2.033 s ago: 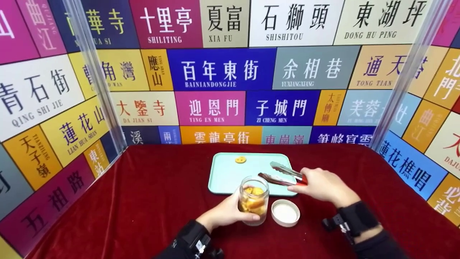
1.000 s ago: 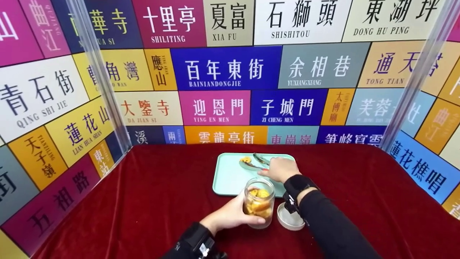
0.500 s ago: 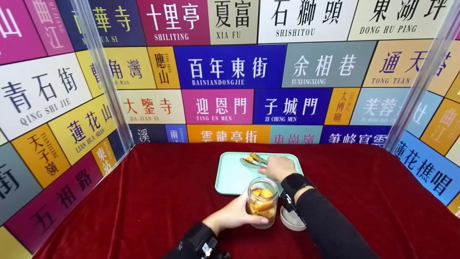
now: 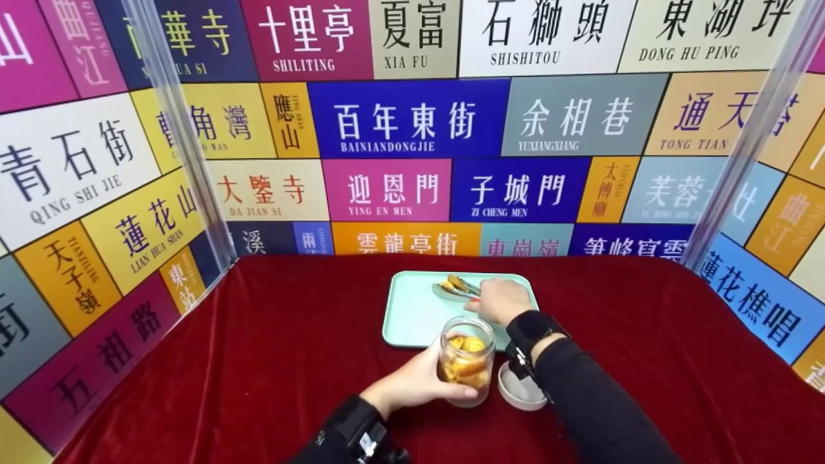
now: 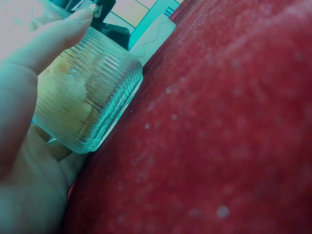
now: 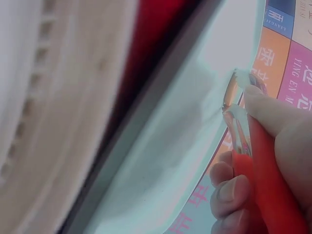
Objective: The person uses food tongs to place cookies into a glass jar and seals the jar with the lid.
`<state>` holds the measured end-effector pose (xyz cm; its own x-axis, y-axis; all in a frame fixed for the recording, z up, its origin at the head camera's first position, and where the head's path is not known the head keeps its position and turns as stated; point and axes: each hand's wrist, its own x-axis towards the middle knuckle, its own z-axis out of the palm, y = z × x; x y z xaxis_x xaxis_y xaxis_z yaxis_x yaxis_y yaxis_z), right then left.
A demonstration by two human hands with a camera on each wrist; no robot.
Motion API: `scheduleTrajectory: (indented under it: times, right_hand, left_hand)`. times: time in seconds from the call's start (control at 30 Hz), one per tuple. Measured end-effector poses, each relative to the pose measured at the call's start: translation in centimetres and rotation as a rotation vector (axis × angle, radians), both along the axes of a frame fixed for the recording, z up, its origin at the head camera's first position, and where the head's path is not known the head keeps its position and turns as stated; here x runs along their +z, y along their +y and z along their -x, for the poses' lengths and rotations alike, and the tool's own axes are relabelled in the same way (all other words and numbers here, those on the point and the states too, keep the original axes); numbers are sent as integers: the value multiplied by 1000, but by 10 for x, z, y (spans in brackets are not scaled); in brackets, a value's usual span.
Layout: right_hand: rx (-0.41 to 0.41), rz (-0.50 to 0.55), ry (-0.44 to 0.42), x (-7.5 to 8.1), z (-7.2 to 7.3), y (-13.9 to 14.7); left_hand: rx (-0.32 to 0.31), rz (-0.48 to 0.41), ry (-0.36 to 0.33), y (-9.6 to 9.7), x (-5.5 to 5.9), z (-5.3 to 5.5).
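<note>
My left hand (image 4: 419, 381) grips a clear ribbed glass jar (image 4: 466, 370) partly filled with yellow-orange pieces; it stands upright and uncapped on the red cloth. My right hand (image 4: 506, 300) holds metal tongs by their red handles (image 6: 268, 180), reaching over the far part of the mint-green tray (image 4: 409, 322). At the tips of the tongs (image 4: 449, 294) is a small round yellow piece (image 4: 445, 285), between the two arms and partly covered by them. In the right wrist view, the tong tips (image 6: 229, 105) come close together.
A round whitish lid (image 4: 521, 388) lies right of the jar, partly under the right forearm. Red velvet cloth (image 4: 271, 361) covers the table. Walls with coloured sign panels (image 4: 406, 119) rise behind and at both sides.
My right hand has moved left and away from me over the tray, bringing the tongs around the yellow piece; their arms have since drawn closer together. The left hand keeps its grip on the jar.
</note>
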<state>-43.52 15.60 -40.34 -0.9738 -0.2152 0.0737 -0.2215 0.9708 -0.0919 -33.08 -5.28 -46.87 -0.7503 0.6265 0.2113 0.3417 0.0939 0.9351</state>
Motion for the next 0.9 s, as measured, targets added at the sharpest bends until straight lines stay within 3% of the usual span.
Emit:
scheduleTrajectory:
  times: [0.2, 0.4, 0.9]
  right_hand:
    - [8, -12, 25, 3, -3, 11]
    - [49, 63, 70, 11, -11, 30]
    - [107, 147, 134, 32, -53, 77]
  left_hand:
    - [13, 3, -2, 0, 1, 0]
    - [13, 6, -17, 0, 0, -1]
    - [18, -12, -5, 3, 1, -4]
